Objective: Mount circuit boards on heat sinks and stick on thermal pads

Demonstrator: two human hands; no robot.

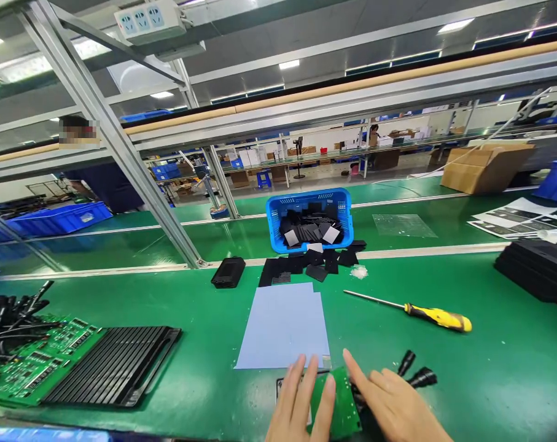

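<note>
At the bottom edge, a green circuit board point(340, 405) lies partly covered by both hands. My left hand point(296, 405) rests over its left side, fingers stretched out and spread. My right hand point(393, 402) grips the board's right edge, index finger extended and the other fingers bent; its thumb is hidden. Black cable connectors point(419, 371) stick out beyond the right hand. Part of a flat piece with a dark-edged frame point(279, 387) shows beside the left fingers. Just behind the hands lies a pale blue sheet point(285, 328).
A yellow-handled screwdriver point(437, 317) lies right. Behind the sheet stands a blue basket point(271, 224) of black pieces, more scattered before it. Left are a black ribbed case point(112, 365), circuit boards point(38, 368) and cables. Black cases point(536, 267) sit far right. A metal post point(116, 138) rises left.
</note>
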